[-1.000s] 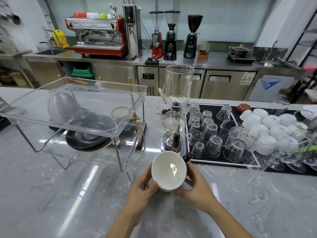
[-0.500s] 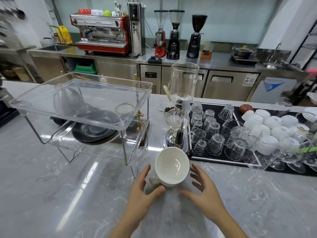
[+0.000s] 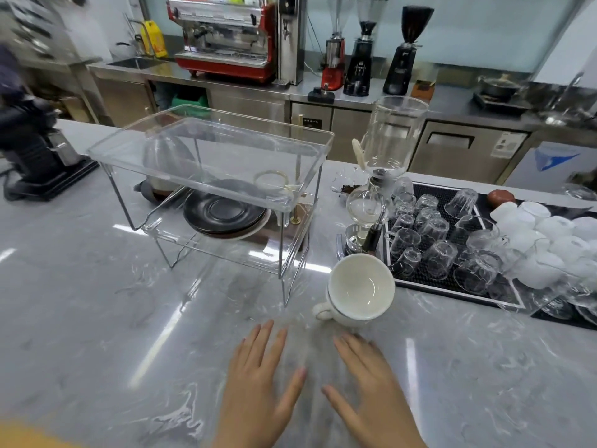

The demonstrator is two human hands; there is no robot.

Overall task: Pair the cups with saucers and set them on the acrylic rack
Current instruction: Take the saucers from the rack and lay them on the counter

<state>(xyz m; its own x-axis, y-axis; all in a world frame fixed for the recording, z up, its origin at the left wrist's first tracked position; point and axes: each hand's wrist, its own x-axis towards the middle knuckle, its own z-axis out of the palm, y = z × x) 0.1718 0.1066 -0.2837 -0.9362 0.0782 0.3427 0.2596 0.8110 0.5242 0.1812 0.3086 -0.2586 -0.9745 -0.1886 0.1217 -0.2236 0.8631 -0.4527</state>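
White glazed ceramic cups (image 3: 357, 291) sit nested and tilted on the grey marble counter (image 3: 97, 318), both the left hand (image 3: 258, 386) and the right hand (image 3: 368, 389) open and empty, so fetch a black round saucer (image 3: 224, 211) from the clear acrylic rack (image 3: 210, 163) level.

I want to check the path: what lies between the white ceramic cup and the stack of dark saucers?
In the head view, only bare marble counter and the clear acrylic rack's thin metal legs lie between the white ceramic cup and the dark saucers.
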